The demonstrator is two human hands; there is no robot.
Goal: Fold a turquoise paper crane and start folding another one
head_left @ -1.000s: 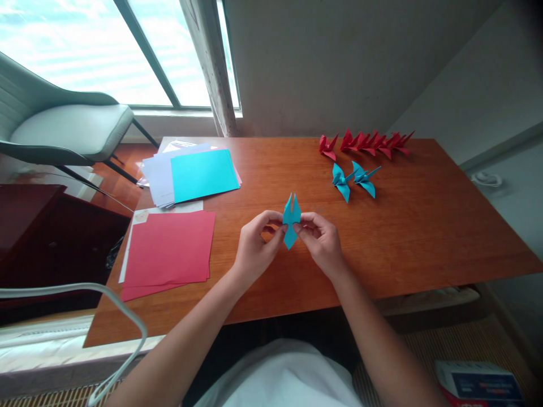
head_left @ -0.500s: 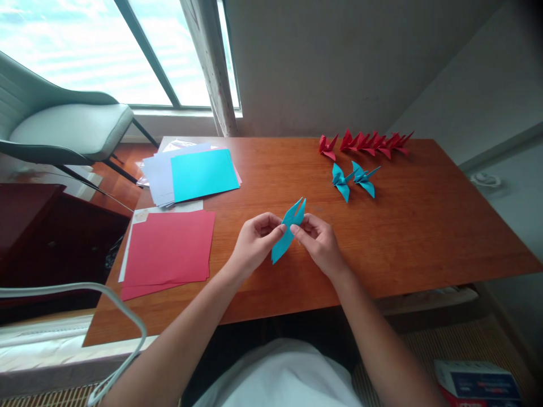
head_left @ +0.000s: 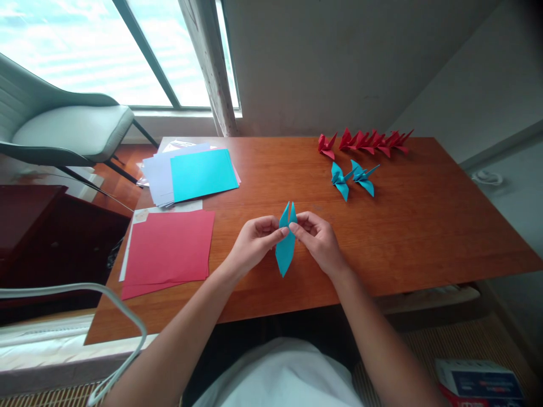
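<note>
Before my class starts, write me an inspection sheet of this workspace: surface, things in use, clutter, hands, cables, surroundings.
Surface: brown wooden table.
Things in use: folded blue paper, split end pointing away from the person; two blue cranes and several red cranes at the far right.
Clutter: red sheets and a blue sheet among papers, left side.
Hands: left hand and right hand both pinch the folded paper.
Cables: apparent white cord, lower left.
Surroundings: chair, window, curtain.

On the worktop (head_left: 403,226), sheets (head_left: 169,246) are lying left of the left hand (head_left: 253,242), paper birds (head_left: 361,177) sitting beyond the right hand (head_left: 317,239).
</note>
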